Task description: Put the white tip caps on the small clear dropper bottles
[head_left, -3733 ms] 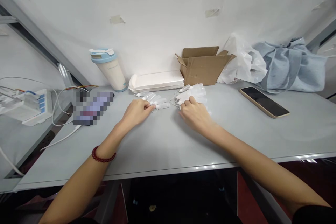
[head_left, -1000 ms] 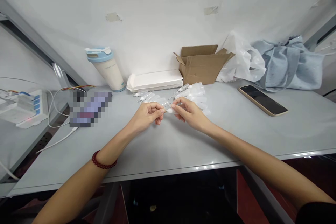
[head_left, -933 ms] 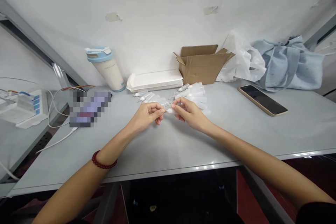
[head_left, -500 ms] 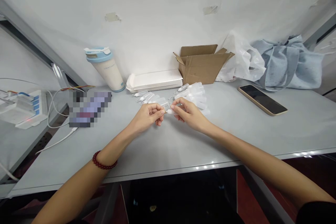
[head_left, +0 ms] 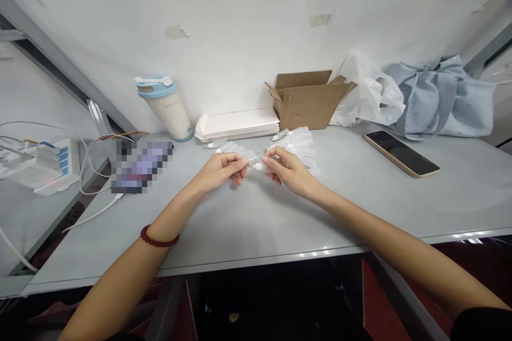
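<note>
My left hand (head_left: 224, 171) is closed in a pinch, thumb against forefinger, over the middle of the table. What it pinches is too small to make out; a thin wire-like bit shows by the fingertips. Close beside it, my right hand (head_left: 286, 167) is closed around a small translucent squeeze bottle (head_left: 259, 167), whose white nozzle end points at my left fingertips. Most of that bottle is hidden by the fingers. Just behind my right hand lies a pile of similar bottles (head_left: 298, 140). Several more bottles (head_left: 230, 147) lie behind my left hand, some with thin wire loops.
Along the wall stand a cup (head_left: 170, 112), a stack of white sleeves (head_left: 240, 123), an open cardboard box (head_left: 306, 104), a white plastic bag (head_left: 366, 93) and a blue cloth bag (head_left: 448, 101). A phone (head_left: 402, 153) lies right; a blurred phone (head_left: 144, 166) and power strip (head_left: 58, 168) are left.
The view has shifted slightly. Both hands stay together at the same place, with the left fingers turned a little flatter and still pinched near the bottle's nozzle.
</note>
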The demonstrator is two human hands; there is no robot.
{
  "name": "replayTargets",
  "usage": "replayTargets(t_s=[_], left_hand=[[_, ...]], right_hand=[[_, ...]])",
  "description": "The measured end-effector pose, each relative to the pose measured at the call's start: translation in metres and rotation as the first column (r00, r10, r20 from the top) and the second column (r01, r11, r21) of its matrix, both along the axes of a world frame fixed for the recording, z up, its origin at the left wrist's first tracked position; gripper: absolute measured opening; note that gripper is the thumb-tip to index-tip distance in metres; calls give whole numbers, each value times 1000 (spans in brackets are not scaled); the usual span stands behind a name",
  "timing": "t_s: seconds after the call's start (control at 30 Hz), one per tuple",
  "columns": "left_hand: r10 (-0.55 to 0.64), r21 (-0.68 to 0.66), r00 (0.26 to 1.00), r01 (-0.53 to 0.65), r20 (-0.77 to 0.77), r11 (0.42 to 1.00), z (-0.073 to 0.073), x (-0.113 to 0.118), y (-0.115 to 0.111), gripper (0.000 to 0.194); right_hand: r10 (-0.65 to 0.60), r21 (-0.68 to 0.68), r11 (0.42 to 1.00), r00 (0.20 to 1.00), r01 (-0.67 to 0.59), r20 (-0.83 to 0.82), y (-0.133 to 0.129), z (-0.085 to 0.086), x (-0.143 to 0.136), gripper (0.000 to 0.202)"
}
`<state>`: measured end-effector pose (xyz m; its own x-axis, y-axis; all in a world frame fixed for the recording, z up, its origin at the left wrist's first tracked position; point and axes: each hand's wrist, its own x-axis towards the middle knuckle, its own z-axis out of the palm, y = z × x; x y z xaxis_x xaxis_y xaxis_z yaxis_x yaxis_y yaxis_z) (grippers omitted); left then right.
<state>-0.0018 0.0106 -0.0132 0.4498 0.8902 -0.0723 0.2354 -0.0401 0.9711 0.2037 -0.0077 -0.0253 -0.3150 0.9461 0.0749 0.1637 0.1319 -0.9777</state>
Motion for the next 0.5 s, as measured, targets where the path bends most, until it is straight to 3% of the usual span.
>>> replayTargets(t_s=[0.5], left_hand=[[8, 92, 996, 0, -84, 996, 0, 9, -11, 30]], right_hand=[[26, 38, 999, 999, -26, 19, -4, -6, 0, 23]])
